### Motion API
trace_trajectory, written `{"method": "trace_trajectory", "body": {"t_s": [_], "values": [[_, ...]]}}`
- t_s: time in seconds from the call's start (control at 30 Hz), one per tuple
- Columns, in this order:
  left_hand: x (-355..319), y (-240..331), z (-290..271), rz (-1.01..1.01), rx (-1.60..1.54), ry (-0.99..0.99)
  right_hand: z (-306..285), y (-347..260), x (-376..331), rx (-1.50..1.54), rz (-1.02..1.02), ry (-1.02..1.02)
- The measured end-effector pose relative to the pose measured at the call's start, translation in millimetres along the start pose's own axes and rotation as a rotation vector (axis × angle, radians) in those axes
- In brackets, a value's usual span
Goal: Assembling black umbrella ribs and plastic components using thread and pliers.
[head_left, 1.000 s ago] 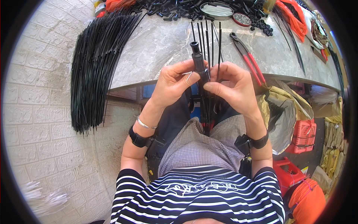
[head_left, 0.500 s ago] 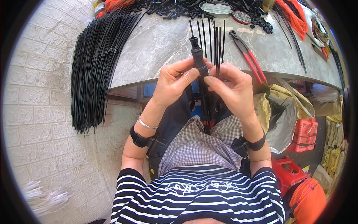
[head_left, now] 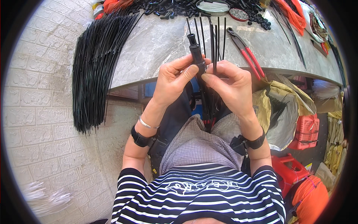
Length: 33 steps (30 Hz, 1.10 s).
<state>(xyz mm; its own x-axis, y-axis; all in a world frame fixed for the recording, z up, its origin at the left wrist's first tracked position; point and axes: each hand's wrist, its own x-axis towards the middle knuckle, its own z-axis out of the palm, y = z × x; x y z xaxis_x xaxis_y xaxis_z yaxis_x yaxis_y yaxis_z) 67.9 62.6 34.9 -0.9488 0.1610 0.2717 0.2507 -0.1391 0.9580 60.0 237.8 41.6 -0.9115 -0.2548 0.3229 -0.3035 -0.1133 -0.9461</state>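
My left hand (head_left: 174, 76) is closed around a black stepped tube (head_left: 195, 50), its flared open end pointing up and away. A dark shaft runs from the tube down toward my lap. My right hand (head_left: 231, 83) is closed in a pinch against the tube's right side; what lies between thumb and forefinger is too small to make out. Several thin black rods (head_left: 213, 41) stand up beside the tube and pass behind my right fingers. Their lower ends are partly hidden by my hands.
A thick bundle of black rods (head_left: 97, 67) hangs over the left end of the grey marbled table (head_left: 156, 41). Red-handled pliers (head_left: 249, 56) lie at right. Black fittings (head_left: 164, 8), a round tin of pale pins (head_left: 213, 6) and a red-rimmed dish (head_left: 238, 15) are at the back.
Both hands stay at the tube, with only small shifts of the fingers. The rods beside it have shifted slightly and bunched closer together. The whole view has moved a little.
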Motion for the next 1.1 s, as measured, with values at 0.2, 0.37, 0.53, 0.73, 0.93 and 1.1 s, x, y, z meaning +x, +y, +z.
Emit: {"method": "trace_trajectory", "body": {"t_s": [0.2,0.37,0.53,0.73,0.93,1.1], "values": [[-1,-3,-1,-0.011,-0.014,0.026,1,-1,2,-0.073,0.01,0.007],[1,-2,1,-0.039,-0.068,0.049,0,5,5,-0.003,0.063,0.006],[1,-1,-1,-0.052,-0.053,0.029,0,2,6,0.001,0.08,-0.015],[0,-12,-8,-0.03,-0.103,-0.049,1,6,6,-0.01,0.072,-0.005],[0,-11,-9,-0.027,0.016,-0.051,3,5,6,-0.022,0.064,0.009],[-3,-4,-3,0.005,-0.123,0.005,3,6,7,-0.017,0.045,0.0]]}}
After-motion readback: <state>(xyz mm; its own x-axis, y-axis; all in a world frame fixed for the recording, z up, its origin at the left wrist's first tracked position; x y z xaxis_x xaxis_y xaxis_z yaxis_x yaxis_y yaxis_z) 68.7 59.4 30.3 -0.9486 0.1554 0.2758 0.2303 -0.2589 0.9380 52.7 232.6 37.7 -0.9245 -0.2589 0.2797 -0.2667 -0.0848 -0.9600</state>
